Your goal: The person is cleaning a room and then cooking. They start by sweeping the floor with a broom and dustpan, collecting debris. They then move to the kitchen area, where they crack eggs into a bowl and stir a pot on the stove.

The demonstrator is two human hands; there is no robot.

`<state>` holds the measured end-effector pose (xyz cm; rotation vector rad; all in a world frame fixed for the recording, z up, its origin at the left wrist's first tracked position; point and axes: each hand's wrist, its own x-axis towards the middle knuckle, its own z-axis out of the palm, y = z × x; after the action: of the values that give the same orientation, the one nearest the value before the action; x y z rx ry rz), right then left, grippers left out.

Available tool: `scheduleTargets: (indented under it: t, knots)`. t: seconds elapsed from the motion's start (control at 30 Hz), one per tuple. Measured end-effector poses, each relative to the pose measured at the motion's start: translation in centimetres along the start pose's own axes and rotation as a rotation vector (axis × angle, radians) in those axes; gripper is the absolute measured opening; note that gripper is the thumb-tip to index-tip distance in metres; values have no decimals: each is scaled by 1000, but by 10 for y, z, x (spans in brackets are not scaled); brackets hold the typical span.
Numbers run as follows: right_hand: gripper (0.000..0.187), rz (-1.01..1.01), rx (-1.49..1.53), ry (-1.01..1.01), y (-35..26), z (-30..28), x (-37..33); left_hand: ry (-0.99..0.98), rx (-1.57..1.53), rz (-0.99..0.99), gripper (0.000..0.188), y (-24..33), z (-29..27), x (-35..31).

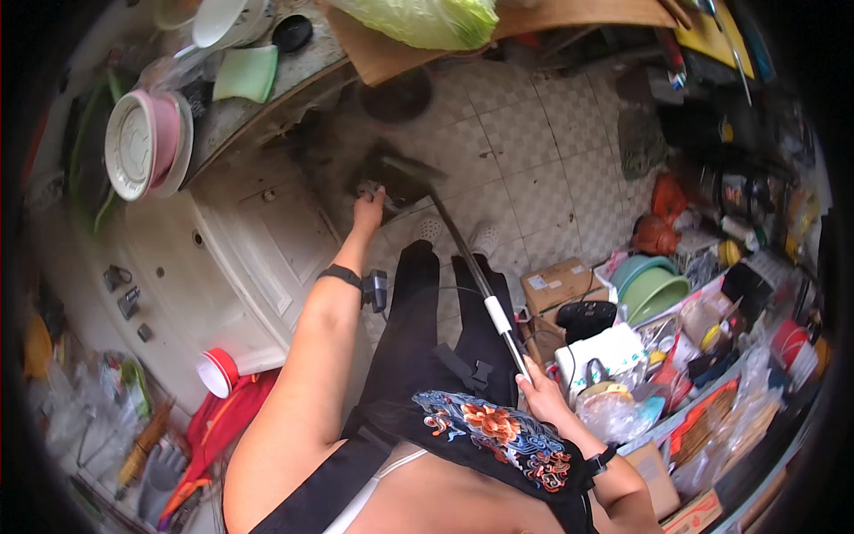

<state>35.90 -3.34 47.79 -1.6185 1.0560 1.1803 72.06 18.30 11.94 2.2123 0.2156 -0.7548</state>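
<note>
My right hand (543,393) is closed round the upper end of a long pole (470,258), which has a white sleeve and a dark lower part. The pole slants away from me to a blurred dark, flat piece (400,184) low over the floor, perhaps a dustpan, with a greenish streak along its far side. Stretched down beside that piece, my left hand (369,210) has its fingers bent round something small and greyish. Blur hides what that is. My shoes (429,230) stand just on the near side.
A pale cabinet (267,236) rises at left, under a counter with stacked bowls (142,142) and a green sponge cloth (246,73). A cabbage (436,20) lies on a board at the far edge. At right are cardboard boxes (556,283), green basins (654,289) and cluttered shelving.
</note>
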Motion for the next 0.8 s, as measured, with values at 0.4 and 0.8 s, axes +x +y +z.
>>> scheduleTargets:
  t: [0.4,0.8]
  knots:
    - [51,-49,-187,18,-33,-162,78,249,-292,-185,45,-43,15,-136]
    - [52,-150,-484,98,-72,-170,126,553,-400,-473,47,-133,79,-248]
